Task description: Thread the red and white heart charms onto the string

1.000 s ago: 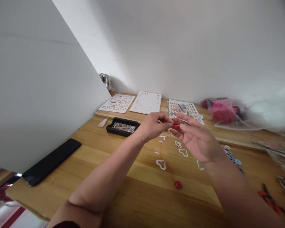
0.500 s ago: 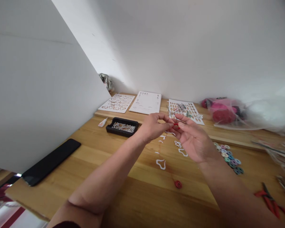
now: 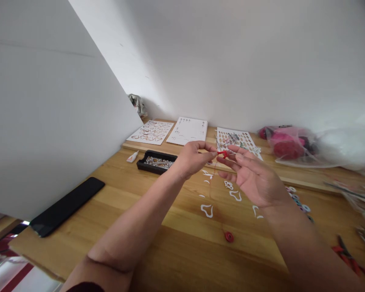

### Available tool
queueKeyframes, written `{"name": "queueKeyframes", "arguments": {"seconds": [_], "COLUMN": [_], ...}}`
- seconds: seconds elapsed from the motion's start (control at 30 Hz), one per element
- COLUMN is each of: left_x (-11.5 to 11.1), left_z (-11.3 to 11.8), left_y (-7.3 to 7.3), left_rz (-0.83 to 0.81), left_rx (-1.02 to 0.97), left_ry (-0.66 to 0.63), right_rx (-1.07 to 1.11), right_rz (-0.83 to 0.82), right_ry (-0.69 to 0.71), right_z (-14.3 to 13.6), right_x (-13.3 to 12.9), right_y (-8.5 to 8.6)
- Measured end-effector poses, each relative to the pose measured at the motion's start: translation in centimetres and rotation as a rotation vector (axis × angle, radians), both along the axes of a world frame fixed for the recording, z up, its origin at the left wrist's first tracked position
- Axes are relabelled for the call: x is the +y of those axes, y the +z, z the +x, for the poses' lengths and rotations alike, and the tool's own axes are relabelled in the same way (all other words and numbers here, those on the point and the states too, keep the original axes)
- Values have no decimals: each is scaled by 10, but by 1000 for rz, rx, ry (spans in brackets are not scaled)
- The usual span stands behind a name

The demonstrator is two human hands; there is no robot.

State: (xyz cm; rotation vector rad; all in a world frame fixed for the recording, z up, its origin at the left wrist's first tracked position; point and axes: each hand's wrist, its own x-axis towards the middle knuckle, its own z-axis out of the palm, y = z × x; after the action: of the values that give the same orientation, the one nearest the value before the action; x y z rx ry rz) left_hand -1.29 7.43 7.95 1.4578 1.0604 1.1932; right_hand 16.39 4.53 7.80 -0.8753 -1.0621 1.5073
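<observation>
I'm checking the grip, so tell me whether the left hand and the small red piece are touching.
Touching. The head view shows the left hand with its thumb and forefinger tips closed on one end of the small red piece.

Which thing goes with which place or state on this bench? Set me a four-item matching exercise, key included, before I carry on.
Things:
1. squeeze tube
2. bead tray
3. small red piece
4. red-handled pliers

Places and states:
A. pinched at the fingertips of the left hand
B. beside the right forearm, low in the picture
C. white, lying left of the tray
D. black, partly hidden by the left hand

Pairs: 1-C, 2-D, 3-A, 4-B
</observation>
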Motion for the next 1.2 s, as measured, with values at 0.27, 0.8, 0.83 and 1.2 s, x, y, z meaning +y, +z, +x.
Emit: {"name": "queueKeyframes", "arguments": {"seconds": [0.27,0.8,0.83,1.2], "left_x": [-5,-7,-7,-6], "left_z": [7,11,12,13], "left_y": [-5,-2,-2,-6], "left_rz": [-10,-119,-122,-84], "left_rx": [61,-91,-98,-125], "left_ry": [-47,-104,-109,-120], "right_rx": [15,-50,-67,-24], "right_rz": [65,181,193,230], "right_ry": [11,-144,-160,-179], "right_z": [-10,-16,-16,-18], "right_x": [-6,1,2,6], "right_y": [-3,-20,-21,-29]}}
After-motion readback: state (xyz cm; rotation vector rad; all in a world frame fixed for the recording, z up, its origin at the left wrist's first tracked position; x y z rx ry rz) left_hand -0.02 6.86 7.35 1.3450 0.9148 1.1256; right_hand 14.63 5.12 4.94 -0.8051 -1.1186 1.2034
